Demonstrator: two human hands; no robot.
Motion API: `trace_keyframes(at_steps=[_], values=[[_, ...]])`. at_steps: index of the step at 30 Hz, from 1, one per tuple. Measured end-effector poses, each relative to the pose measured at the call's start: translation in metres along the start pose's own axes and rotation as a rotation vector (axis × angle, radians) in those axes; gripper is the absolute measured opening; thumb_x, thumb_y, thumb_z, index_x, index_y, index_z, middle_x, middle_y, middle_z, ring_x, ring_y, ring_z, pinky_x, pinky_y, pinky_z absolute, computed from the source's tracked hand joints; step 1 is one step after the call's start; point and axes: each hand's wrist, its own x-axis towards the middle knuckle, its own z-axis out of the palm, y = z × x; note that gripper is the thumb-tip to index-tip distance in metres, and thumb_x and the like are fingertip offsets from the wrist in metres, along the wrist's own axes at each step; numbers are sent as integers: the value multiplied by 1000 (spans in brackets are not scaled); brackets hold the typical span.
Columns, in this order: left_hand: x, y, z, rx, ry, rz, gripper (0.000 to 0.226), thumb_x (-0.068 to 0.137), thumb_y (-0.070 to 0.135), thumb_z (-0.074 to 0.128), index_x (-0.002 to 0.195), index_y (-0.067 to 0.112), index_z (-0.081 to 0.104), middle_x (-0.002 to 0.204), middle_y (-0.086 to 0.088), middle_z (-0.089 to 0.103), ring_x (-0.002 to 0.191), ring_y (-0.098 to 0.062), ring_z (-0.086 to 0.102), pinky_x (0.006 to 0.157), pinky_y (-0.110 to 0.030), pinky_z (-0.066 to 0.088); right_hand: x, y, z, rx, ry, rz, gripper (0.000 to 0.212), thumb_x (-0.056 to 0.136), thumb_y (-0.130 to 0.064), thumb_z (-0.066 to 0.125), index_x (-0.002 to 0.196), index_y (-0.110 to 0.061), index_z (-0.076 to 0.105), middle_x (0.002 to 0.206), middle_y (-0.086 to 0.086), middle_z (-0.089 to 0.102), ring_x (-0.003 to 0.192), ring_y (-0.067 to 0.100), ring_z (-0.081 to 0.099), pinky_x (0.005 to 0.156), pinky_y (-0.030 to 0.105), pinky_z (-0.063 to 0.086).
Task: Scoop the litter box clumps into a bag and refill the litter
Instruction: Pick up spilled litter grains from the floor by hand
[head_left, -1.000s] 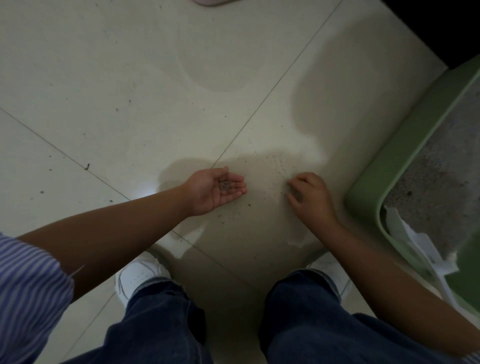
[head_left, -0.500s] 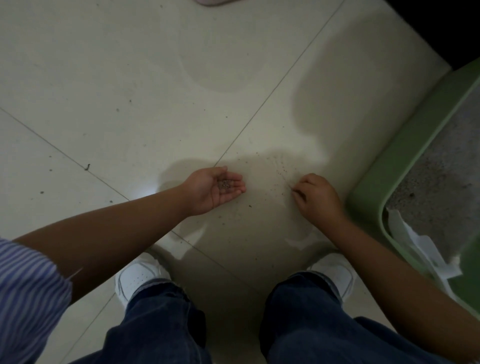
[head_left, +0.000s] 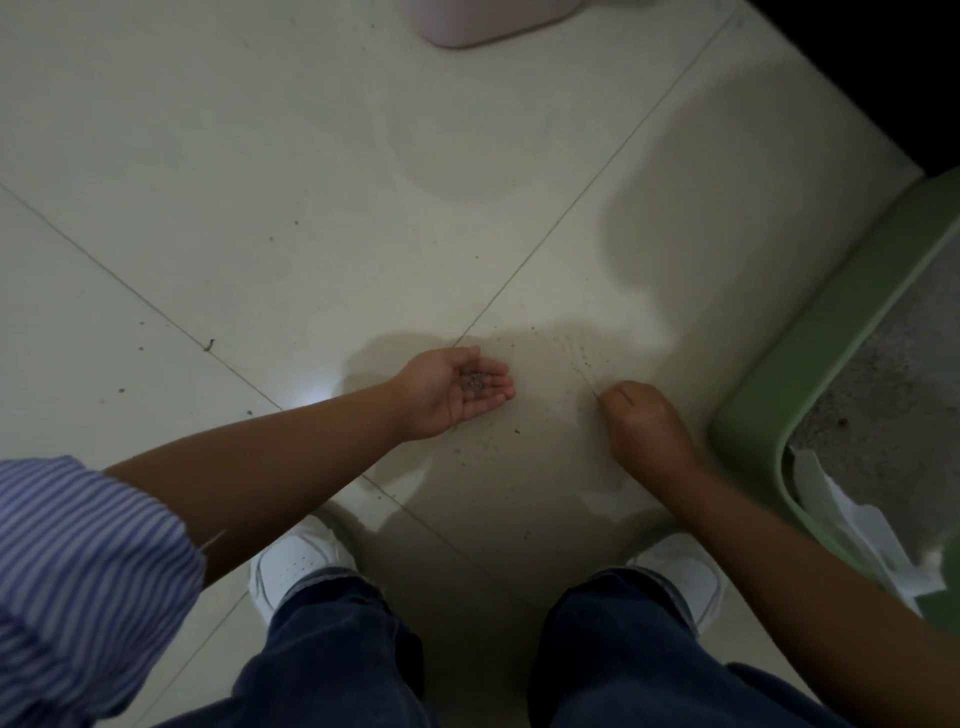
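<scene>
Litter grains (head_left: 474, 382) sat loose in the cupped, palm-up left hand (head_left: 441, 402); a tilt could spill them onto the floor (head_left: 260, 156). Right hand (head_left: 644, 428) was curled over scattered grains (head_left: 576, 353) near the green litter box (head_left: 831, 353). Pinch couldn't be told; fingers might sweep grains wider.

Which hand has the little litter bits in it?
The left hand, palm up and cupped around grey litter grains. The right hand is knuckles-up, fingers curled against the floor.

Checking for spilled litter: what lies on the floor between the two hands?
In the head view, only tile floor with scattered litter grains lies between the left hand and the right hand.
</scene>
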Motion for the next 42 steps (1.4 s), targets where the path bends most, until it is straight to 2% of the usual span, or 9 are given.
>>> trace_keyframes(at_steps=[6,12,17,20,24,30,35,39,42], values=[[-3,2,11,2,-7,8,42,101,22,27,79,-3,53,75,-15,57,74,-22,56,94,-35,39,7,-9,-5,34,-5,64,25,35,14,69,50,-1,56,48,14,55,39,30,55,38,17,40],[-2,2,18,-15,-23,28,44,102,25,25,79,-1,52,80,-16,54,76,-22,55,93,-34,39,40,-59,-46,463,294,66,8,65,-3,62,59,1,65,52,14,63,47,20,59,57,24,36],[-4,11,16,-43,-53,67,41,101,21,26,82,-3,55,65,-12,66,74,-20,59,92,-32,41,44,-61,-68,504,292,40,34,74,-26,50,76,0,72,68,12,71,64,12,58,62,19,40],[-12,34,17,-100,-60,112,40,101,19,28,79,-2,54,51,-9,66,57,-18,66,91,-30,40,60,-47,-84,538,347,206,31,77,-20,52,80,2,72,84,17,72,81,21,61,73,27,47],[-38,79,35,-151,-95,247,39,100,17,30,77,-3,53,49,-10,64,46,-16,66,72,-24,51,110,-33,-118,374,564,87,29,75,-16,49,66,4,68,66,19,69,69,17,55,73,27,34],[-110,150,86,-141,-142,490,36,99,11,29,76,-5,51,77,-16,55,72,-23,56,91,-30,42,184,-35,-193,250,798,-100,37,67,-10,43,85,7,70,95,27,68,95,49,61,97,14,28],[-184,195,116,-86,-228,624,34,99,11,33,82,-9,54,80,-19,57,77,-25,60,72,-27,50,218,-40,-267,260,1036,-72,32,74,-4,46,95,9,67,106,30,64,103,33,54,98,4,22],[-221,232,131,-164,-215,792,35,99,12,33,116,-15,49,117,-25,55,116,-34,54,91,-32,46,249,-34,-298,135,852,-97,41,85,-19,38,90,8,68,97,27,67,93,42,63,84,32,30],[-224,256,143,-131,-176,924,34,100,16,35,115,-11,51,111,-21,55,122,-33,48,106,-34,39,266,-28,-291,49,667,-75,57,88,-34,21,93,-4,70,99,15,69,105,34,59,92,41,33]])
